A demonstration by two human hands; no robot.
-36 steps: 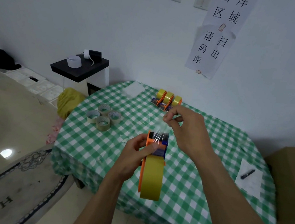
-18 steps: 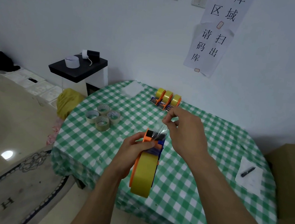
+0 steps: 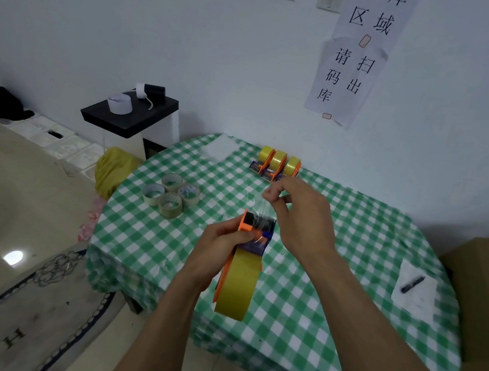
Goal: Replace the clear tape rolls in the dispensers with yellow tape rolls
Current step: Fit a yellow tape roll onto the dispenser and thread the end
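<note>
Three orange plastic dispensers [image 3: 277, 164] line the far edge of the round green-checked table [image 3: 312, 330]; four clear tape rolls [image 3: 170, 195] cluster left; a black pen [image 3: 412, 284] lies on a white paper sheet [image 3: 415, 305], right; the left hand [image 3: 217, 252] holds a fourth orange dispenser [image 3: 255, 229] above the near middle; the right hand [image 3: 300, 216] pinches its tape strip [image 3: 260, 210] just behind.

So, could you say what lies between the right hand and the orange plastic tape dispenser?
Head view: a shiny translucent tape strip stretches from right hand to orange plastic dispenser.
</note>
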